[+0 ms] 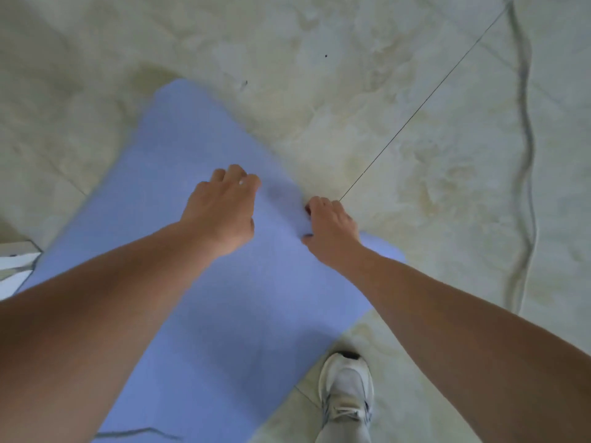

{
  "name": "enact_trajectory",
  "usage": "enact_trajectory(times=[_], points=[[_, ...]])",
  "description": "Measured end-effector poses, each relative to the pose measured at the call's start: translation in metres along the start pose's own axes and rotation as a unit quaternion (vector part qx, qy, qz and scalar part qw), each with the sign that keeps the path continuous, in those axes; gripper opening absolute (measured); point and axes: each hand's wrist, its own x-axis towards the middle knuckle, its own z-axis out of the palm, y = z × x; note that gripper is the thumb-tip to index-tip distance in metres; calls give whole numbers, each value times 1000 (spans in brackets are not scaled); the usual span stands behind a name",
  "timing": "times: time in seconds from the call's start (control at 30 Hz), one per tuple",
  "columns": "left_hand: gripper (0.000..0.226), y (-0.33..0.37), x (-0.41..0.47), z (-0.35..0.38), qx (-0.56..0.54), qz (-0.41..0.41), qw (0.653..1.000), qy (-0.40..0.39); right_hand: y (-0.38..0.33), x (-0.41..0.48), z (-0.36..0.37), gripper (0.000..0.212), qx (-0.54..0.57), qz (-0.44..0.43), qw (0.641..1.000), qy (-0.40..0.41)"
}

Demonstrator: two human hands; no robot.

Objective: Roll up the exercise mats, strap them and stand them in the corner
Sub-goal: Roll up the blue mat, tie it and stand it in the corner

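As the mat lies: the mat (198,155) is flat and unrolled on the tiled floor (319,59).
Left hand (224,212): over the mat's middle, fingers bent and bunched; contact cannot be told.
Right hand (332,228): at the mat's right edge, fingers curled round it, thumb on top.
Risk, skew: a one-sided pull likely starts a crooked roll.
Risk, snag: the shoe (347,388) just beside the mat may pin it.
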Motion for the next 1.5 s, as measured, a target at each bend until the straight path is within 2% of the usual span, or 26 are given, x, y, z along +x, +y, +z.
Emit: enact_trajectory(times=[0.1,0.17,0.3,0.43,0.53,0.63,0.77,0.87,1.03,1.13,1.23,1.37,1.5], points=[[94,-16,-33,-41,142,58,988,-28,-36,-49,-27,31,-44,-100,994,-5],[99,-27,-63,-74,187,81,977,-60,-61,-82,-48,30,-51,-155,987,-15],[82,-52,-138,-142,248,114,958,-83,-113,-146,-102,30,-42,-225,973,-19],[68,-86,-236,-199,264,97,959,-33,-174,-222,-169,25,-53,-246,968,23],[49,-110,-334,-228,219,58,974,-8,-229,-299,-216,23,-86,-244,963,72],[33,-127,-450,-246,110,16,994,7,-291,-400,-241,31,-162,-211,955,129],[28,-144,-615,-265,22,-25,997,74,-379,-555,-215,55,-216,-194,928,234],[26,-155,-727,-265,0,-34,993,116,-439,-652,-183,67,-201,-186,925,264],[28,-171,-866,-231,3,-19,987,157,-498,-763,-146,48,-183,-211,920,275],[26,-174,-930,-212,-39,-44,983,176,-523,-819,-123,48,-222,-207,906,295],[25,-174,-979,-193,-73,-69,976,193,-543,-862,-100,54,-216,-225,892,328],[22,-167,-1032,-159,-59,-109,968,216,-551,-902,-71,52,-219,-292,863,350],[19,-151,-1077,-121,-18,-122,970,211,-544,-940,-31,51,-230,-318,854,340]])
